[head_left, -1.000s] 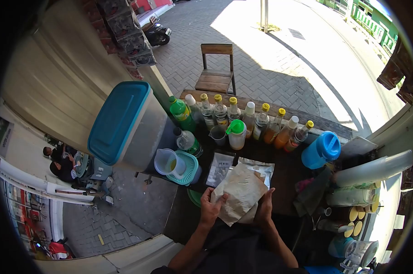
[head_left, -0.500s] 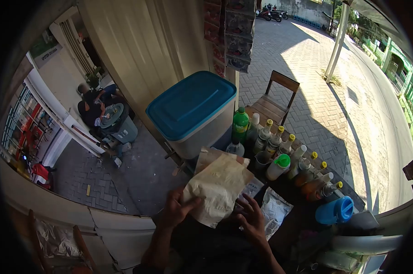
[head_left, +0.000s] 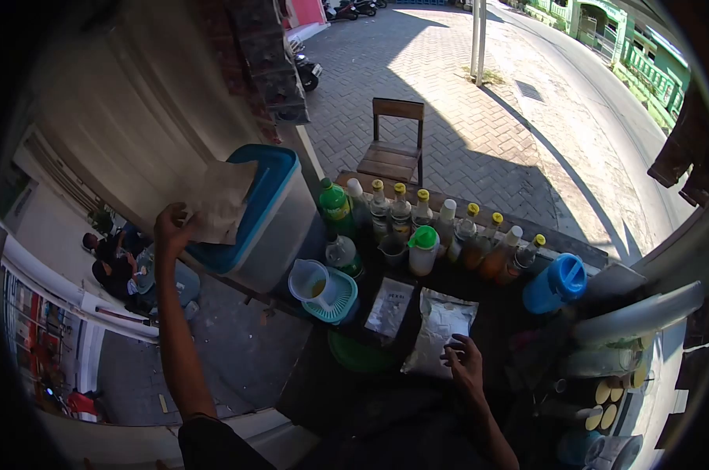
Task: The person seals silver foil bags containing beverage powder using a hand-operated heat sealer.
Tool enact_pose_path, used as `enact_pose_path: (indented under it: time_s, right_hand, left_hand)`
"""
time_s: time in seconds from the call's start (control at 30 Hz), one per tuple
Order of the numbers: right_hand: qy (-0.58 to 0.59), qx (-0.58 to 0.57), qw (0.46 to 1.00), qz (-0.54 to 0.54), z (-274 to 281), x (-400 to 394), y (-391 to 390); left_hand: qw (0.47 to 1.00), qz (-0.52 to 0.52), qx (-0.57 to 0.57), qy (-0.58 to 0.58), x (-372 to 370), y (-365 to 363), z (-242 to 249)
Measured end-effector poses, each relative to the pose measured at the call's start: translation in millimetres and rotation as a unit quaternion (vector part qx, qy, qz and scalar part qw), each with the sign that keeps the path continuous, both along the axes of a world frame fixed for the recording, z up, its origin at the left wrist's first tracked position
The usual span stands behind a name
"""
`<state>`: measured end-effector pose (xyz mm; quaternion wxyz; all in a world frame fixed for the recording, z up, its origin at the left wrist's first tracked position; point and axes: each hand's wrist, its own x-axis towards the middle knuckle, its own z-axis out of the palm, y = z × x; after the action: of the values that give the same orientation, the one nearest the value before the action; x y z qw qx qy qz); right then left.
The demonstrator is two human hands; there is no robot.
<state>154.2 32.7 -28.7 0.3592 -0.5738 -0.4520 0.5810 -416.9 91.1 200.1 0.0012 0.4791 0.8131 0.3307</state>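
Note:
Out to the left, my left hand [head_left: 172, 232] pinches the edge of a brown paper sheet [head_left: 223, 205]. The paper lies over the blue lid [head_left: 270, 166] of a large translucent storage box [head_left: 270, 227]. My right hand [head_left: 467, 365] is at the lower right part of a silvery packet [head_left: 439, 323], its fingers loosely bent and apart from the thumb. Left of that packet is a flat, clear packet with a printed label [head_left: 389, 307]. A clear measuring jug [head_left: 309, 280] with some yellowish liquid stands in a light-blue basket [head_left: 340, 301].
Along the table's far edge runs a row of bottles [head_left: 401, 210], several yellow-capped, beside a green bottle [head_left: 335, 207] and a green-topped bottle [head_left: 423, 249]. A blue jug [head_left: 554, 283] stands at the right. Beyond are a wooden chair [head_left: 392, 153] and, at left, seated people [head_left: 115, 266].
My left hand has carried the brown paper from in front of me up and left onto the box lid. My right hand has moved right to the silvery packet. The view has turned right.

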Motion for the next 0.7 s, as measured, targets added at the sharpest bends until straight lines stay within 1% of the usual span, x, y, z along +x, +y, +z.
enact_pose_path:
  time_s: [0.03,0.07,0.1,0.17,0.23,0.3,0.33,0.37,0.4,0.43,0.47,0.5,0.53,0.57,0.6,0.63,0.67,0.7]
  right_hand:
    - [-0.069,0.009,0.997,-0.024,-14,15,-8]
    - [-0.191,0.072,0.978,-0.05,-33,27,-22]
    - [-0.313,0.139,0.937,-0.063,-50,38,-26]
    - [-0.335,0.132,0.93,-0.077,-66,42,-34]
    - [-0.341,0.124,0.927,-0.092,-66,27,-29]
    - [-0.458,0.203,0.865,0.019,-64,8,-17]
    - [-0.458,0.202,0.866,0.013,-64,-4,-14]
    - [-0.453,0.233,0.859,0.058,-66,-15,-9]
    - [-0.447,0.264,0.849,0.102,-69,-21,-3]
    - [-0.449,0.265,0.848,0.095,-78,-24,0]
    - [-0.442,0.282,0.836,0.163,-89,-24,1]
    - [-0.435,0.294,0.82,0.226,-96,-18,4]
    - [-0.459,0.291,0.826,0.147,-98,-10,5]
    - [-0.469,0.287,0.824,0.135,-99,3,10]
    - [-0.47,0.239,0.85,-0.011,-99,23,15]
    - [-0.458,0.186,0.856,-0.154,-99,44,17]
    - [-0.514,0.152,0.812,-0.232,-99,70,20]
    - [-0.561,0.118,0.758,-0.309,-97,97,25]
  left_hand:
    - [0.981,0.039,0.043,0.183,2,-1,0]
    - [0.949,0.096,0.045,0.298,23,-2,12]
    - [0.922,0.08,0.126,0.358,30,-1,15]
    - [0.914,0.046,0.211,0.343,100,-9,30]
    - [0.913,-0.027,0.293,0.283,186,-18,21]
    - [0.907,-0.141,0.343,0.197,254,-25,-20]
    - [0.905,-0.222,0.333,0.144,286,-26,-49]
    - [0.901,-0.286,0.307,0.107,320,-27,-76]
    - [0.914,-0.339,0.217,0.056,351,-31,-99]
    - [0.915,-0.375,0.151,-0.009,378,-30,-124]
    - [0.916,-0.381,0.1,-0.079,397,-29,-157]
    - [0.926,-0.354,0.059,-0.12,409,-28,-204]
    - [0.931,-0.327,0.015,-0.16,415,-33,-250]
    - [0.92,-0.284,-0.091,-0.253,415,-42,-293]
    - [0.92,-0.216,-0.195,-0.263,412,-48,-328]
    - [0.918,-0.232,-0.227,-0.229,410,-52,-351]
    - [0.914,-0.246,-0.257,-0.193,406,-56,-372]
    - [0.913,-0.255,-0.252,-0.194,405,-57,-378]
